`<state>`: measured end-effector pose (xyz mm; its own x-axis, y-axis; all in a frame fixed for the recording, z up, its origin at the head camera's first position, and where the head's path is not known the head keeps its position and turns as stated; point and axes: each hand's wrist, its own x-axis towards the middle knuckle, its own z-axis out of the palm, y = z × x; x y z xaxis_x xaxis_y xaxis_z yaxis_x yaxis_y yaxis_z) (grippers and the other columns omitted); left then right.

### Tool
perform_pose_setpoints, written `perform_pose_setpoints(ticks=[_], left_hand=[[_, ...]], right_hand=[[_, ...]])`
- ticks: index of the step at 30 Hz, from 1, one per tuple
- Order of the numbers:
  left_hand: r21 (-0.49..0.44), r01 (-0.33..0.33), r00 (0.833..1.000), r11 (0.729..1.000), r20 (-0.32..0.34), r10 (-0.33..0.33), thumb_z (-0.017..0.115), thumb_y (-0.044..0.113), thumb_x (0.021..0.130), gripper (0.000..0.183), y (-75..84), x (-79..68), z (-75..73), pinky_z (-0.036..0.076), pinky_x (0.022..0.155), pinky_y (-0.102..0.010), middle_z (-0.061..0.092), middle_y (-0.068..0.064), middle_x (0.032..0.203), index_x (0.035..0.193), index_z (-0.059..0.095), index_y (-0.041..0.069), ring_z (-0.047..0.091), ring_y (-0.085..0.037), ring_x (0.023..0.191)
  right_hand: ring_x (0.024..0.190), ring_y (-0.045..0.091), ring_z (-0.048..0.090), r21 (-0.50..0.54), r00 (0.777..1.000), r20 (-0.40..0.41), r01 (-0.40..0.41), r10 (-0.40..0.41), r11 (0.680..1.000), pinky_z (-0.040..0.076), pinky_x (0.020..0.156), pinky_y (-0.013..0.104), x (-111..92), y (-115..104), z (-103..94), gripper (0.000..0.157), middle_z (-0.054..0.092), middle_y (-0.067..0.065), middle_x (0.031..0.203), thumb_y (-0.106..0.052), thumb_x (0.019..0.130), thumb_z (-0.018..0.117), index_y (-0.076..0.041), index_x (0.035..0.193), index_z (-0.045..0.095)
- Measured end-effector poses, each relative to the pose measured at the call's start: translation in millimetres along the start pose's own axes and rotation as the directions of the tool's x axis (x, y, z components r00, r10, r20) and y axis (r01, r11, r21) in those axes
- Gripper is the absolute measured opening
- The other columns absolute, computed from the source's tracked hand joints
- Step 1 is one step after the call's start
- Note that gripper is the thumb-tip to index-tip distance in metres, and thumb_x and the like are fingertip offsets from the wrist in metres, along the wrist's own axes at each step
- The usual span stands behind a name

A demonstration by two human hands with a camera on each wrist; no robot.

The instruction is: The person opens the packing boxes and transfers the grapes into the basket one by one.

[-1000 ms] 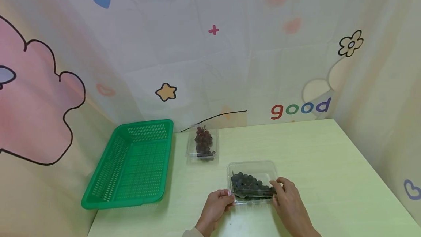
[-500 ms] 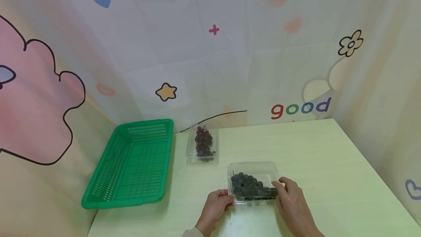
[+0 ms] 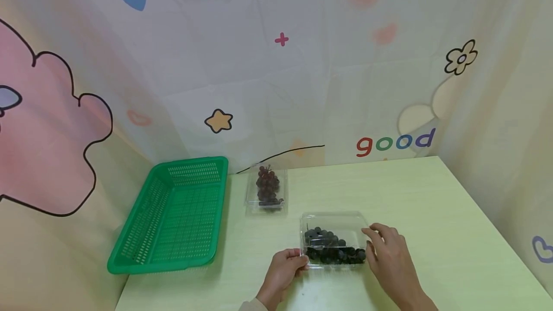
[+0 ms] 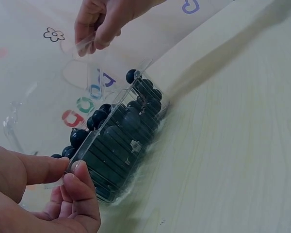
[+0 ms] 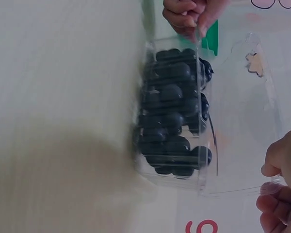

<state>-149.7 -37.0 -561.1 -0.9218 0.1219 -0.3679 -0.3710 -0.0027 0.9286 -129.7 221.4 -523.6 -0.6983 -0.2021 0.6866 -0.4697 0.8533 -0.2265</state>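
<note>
A clear plastic clamshell box [image 4: 117, 167] holding dark grapes [image 3: 336, 255] sits on the table in front of me. My left hand [image 3: 282, 271] pinches the rim at its near left corner between thumb and fingers. The right hand [image 3: 392, 259] pinches the right corner of the lid [image 5: 242, 116], which stands raised from the front rim and still joined at the back. In the left wrist view, grapes show above the rim under the lifted lid. A thin stem leans out of the bunch in the right wrist view.
A green plastic basket [image 3: 219, 215] stands on the left of the table. Behind the box, near the printed curtain [image 3: 276, 90], is a second clear box [image 3: 252, 196] with reddish grapes [image 3: 268, 184]. The pale table [image 3: 432, 205] extends to the right.
The right hand has moved up and to the right with the lid's edge, and the lid has swung further up from the front rim. The left hand stays put on its corner.
</note>
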Motion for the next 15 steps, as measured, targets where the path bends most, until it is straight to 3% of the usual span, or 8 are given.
perform_pose_setpoints(ticks=[15], left_hand=[[0.021, 0.005, 1.000, 1.000, -0.011, -0.005, 0.070, 0.007, 0.097, 0.023, 1.6, -1.7, -0.3, 0.053, 0.070, -0.026, 0.072, -0.009, 0.094, 0.113, 0.065, -0.008, 0.067, -0.011, 0.075]], right_hand=[[0.080, 0.034, 0.064, -0.009, 0.996, -0.092, 0.016, -0.017, 1.000, 0.053, 0.063, 0.047, 34, 14, 0.0, 0.030, 0.072, 0.018, 0.097, 0.011, 0.077, 0.078, 0.004, 0.106, 0.072]])
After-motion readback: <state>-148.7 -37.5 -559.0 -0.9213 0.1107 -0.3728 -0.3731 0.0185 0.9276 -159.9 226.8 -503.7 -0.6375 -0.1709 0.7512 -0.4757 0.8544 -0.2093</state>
